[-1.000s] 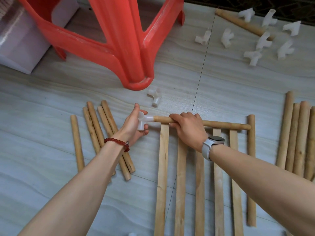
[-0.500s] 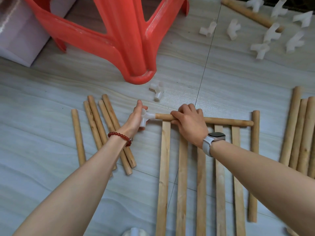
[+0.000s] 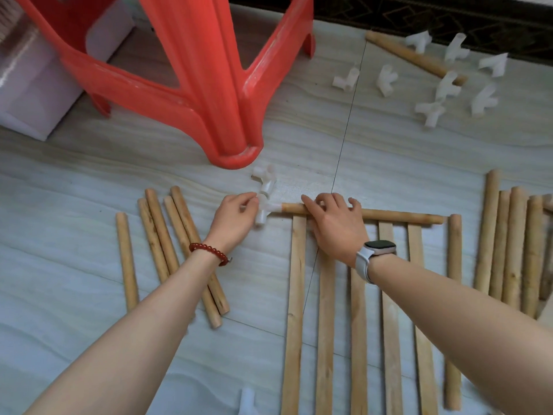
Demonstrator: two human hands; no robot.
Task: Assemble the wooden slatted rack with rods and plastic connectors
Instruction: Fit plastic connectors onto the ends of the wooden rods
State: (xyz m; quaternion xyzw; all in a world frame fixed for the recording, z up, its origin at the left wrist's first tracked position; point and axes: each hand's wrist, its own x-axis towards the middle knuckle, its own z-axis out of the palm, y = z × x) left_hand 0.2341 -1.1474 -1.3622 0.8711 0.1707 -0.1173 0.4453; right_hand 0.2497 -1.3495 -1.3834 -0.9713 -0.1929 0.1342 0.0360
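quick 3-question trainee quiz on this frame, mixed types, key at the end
1. True or false: the left hand grips the white plastic connector at the left end of the cross rod.
2. Multiple choice: the right hand rests on A) the red stool B) the cross rod C) the loose rods at far right.
3. Fill in: the spare connector nearest the hands lies on the floor just in front of the foot of the red ____.

Key: 1 true; 2 B; 3 stool.
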